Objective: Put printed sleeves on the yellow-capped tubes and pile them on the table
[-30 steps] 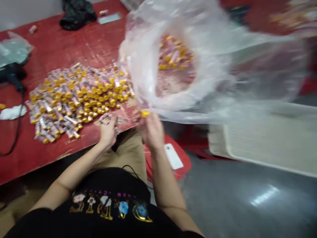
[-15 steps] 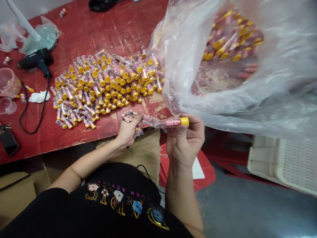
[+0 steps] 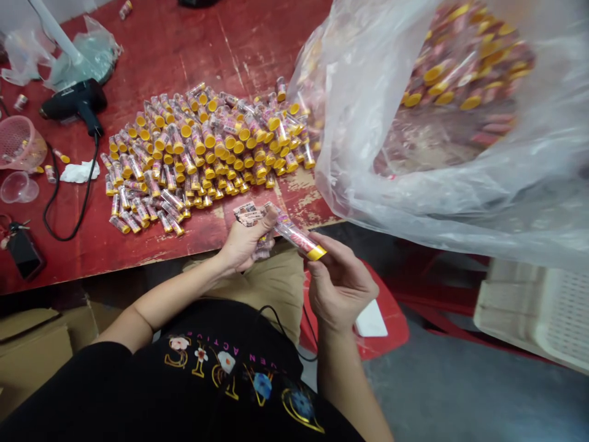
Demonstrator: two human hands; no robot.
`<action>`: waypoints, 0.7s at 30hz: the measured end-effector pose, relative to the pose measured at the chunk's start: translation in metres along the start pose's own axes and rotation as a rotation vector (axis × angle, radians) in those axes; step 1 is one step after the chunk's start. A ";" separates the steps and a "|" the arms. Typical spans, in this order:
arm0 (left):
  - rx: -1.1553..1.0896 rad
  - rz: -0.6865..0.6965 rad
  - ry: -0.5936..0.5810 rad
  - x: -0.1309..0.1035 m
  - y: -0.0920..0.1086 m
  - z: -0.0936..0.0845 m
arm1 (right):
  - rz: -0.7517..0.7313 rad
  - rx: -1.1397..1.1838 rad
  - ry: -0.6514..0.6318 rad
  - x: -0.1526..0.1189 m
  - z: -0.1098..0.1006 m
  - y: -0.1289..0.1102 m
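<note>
Here, a clear yellow-capped cylindrical tube (image 3: 301, 239).

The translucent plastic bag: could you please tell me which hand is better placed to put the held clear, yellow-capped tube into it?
Probably the right hand: its fingers grip the tube at the capped end, and it is nearer the bag. The left hand holds small printed slips.

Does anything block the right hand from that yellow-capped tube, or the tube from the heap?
Nothing visible separates the right hand from the tube, held at its capped end. Toward the middle of the heap, the left hand and its printed slips intervene; toward its right end, only bare table.
</note>
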State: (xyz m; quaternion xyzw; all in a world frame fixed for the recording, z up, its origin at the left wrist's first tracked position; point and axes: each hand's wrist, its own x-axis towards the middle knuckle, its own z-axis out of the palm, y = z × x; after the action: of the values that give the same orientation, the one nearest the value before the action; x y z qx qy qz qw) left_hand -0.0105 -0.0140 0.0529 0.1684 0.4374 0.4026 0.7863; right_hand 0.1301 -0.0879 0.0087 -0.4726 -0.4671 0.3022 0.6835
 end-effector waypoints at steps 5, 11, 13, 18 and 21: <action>-0.021 0.066 -0.025 -0.004 0.001 0.000 | -0.010 -0.021 -0.058 0.004 0.006 -0.002; 0.026 0.159 -0.016 -0.003 -0.004 -0.002 | -0.116 -0.216 -0.089 0.018 0.018 -0.007; 0.037 0.151 -0.003 -0.003 -0.005 -0.003 | -0.179 -0.266 -0.080 0.022 0.023 -0.007; 0.034 0.176 -0.005 -0.003 -0.004 -0.005 | -0.210 -0.239 0.026 0.026 0.036 -0.003; 0.012 0.192 0.001 -0.001 -0.003 -0.007 | -0.195 -0.233 0.060 0.028 0.040 0.001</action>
State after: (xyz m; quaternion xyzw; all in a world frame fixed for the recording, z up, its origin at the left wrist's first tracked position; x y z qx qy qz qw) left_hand -0.0151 -0.0178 0.0475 0.2141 0.4222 0.4735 0.7427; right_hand 0.1033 -0.0490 0.0221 -0.5100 -0.5221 0.1641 0.6636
